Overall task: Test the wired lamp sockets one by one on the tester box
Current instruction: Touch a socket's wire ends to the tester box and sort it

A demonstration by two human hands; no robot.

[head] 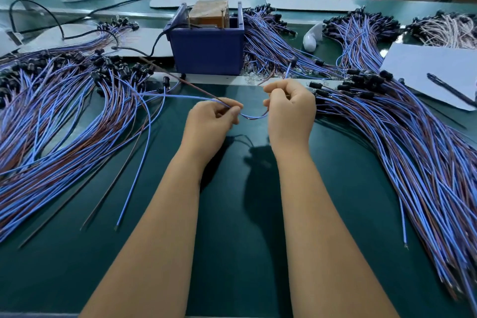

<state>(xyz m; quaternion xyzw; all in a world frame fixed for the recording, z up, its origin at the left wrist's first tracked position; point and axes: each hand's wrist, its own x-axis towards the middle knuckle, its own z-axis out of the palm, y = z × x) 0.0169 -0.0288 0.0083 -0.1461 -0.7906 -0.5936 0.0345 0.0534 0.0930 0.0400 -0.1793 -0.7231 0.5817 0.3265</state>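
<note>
A blue tester box (pixel 207 53) with a brown transformer inside stands at the middle back of the green bench. My left hand (pixel 209 124) pinches a blue and brown wire pair (pixel 254 116) just in front of the box. My right hand (pixel 290 111) grips the same pair a little to the right, and the wires sag in a short loop between both hands. A black socket (pixel 293 60) on this lead sticks up beyond my right hand. Large heaps of wired sockets lie on the left (pixel 51 100) and on the right (pixel 402 131).
A black power cable (pixel 59 26) runs from the box to the left. A white sheet with a black pen (pixel 449 90) lies at the right. More socket bundles (pixel 361 31) sit behind the box. Small glass bulbs (pixel 254 77) lie along a white strip before the box.
</note>
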